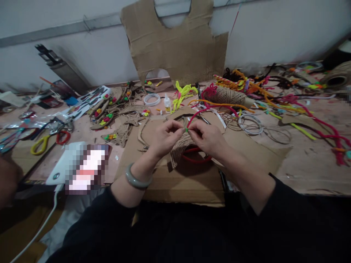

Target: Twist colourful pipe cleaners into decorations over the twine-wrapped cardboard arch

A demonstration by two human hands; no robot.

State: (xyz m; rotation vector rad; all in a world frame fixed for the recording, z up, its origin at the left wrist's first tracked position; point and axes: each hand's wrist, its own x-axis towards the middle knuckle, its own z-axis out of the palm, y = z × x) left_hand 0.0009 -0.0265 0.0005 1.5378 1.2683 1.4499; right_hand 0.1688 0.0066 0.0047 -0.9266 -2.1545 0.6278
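Note:
My left hand and my right hand meet above the cardboard, fingertips pinched together. Between them shows a small bright green bit of cord. A red cord rises from the pinch and arcs to the right. Just below lies a curved piece covered in rows of twine, partly hidden by my hands. More red cord loops under my right hand. Exactly how the fingers share the green bit and the red cord is hard to see. A bangle circles my left wrist.
Cardboard lies beneath my hands. Behind stand a glue bottle, yellow cords and a twine spool. At left are yellow-handled scissors, a white power bank and a phone. Another person's hand is at far left.

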